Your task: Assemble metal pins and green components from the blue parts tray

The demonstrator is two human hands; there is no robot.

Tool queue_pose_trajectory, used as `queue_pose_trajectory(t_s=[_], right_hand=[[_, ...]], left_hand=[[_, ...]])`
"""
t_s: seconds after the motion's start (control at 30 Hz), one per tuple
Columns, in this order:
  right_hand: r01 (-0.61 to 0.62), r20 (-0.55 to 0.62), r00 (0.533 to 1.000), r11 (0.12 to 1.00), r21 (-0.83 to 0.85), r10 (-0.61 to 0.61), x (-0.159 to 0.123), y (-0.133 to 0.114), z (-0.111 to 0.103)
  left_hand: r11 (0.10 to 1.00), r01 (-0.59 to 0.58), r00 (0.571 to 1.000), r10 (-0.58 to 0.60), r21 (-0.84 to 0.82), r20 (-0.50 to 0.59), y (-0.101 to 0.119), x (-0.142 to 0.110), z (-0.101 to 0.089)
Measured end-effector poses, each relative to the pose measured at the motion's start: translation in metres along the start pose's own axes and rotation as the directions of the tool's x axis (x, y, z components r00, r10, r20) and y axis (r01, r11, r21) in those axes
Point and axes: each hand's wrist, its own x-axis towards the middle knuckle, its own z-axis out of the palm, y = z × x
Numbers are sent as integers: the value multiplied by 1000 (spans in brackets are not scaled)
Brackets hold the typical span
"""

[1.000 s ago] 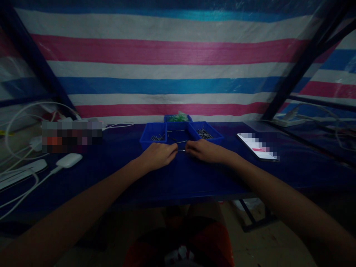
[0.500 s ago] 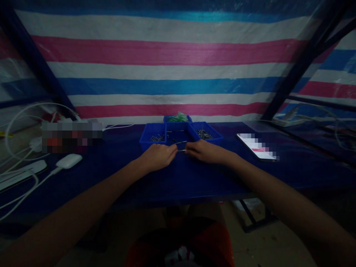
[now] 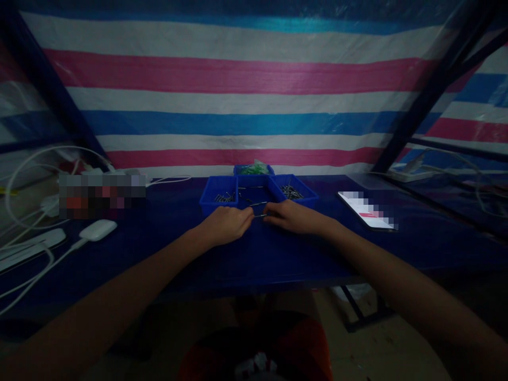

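Observation:
My left hand point(image 3: 229, 225) is closed, its thumb and fingers pinched on one end of a thin, shiny metal rod point(image 3: 260, 215). Across a small gap, my right hand point(image 3: 296, 216) pinches the other end, so the rod bridges both hands just above the blue table. A second thin metal piece point(image 3: 259, 203) shows right behind it; whether fingers touch it I cannot tell. Beyond my left hand stands a blue bin point(image 3: 218, 185) with small metal pins point(image 3: 225, 197). Another blue bin point(image 3: 307, 191), behind my right hand, holds a heap of similar metal pieces point(image 3: 291, 191).
A third bin point(image 3: 238, 170) at the back carries green plastic-wrapped stuff point(image 3: 255, 168). A few thin pieces lie between the bins. On the right rests a phone point(image 3: 365, 210) with a lit screen. White cables and a white charger point(image 3: 98, 230) occupy the left side.
Both hands stay almost in place, pinching the rod throughout. My right fingers have shifted very slightly. Bins and phone stand where they were.

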Motion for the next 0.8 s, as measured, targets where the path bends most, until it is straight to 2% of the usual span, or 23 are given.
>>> queue_pose_trajectory(t_s=[0.1, 0.3, 0.8], right_hand=[[-28, -24, 999, 1000, -7, 28, 0, -1, 0], [6, -18, 1000, 1000, -8, -6, 0, 1, 0], [-2, -34, 999, 1000, -31, 1, -1, -1, -1]], left_hand=[[1000, -2, 1000, 2, -14, -2, 0, -1, 0], [1000, 3, 1000, -3, -10, 4, 2, -1, -1], [999, -19, 1000, 19, -30, -20, 1, -1, -1]])
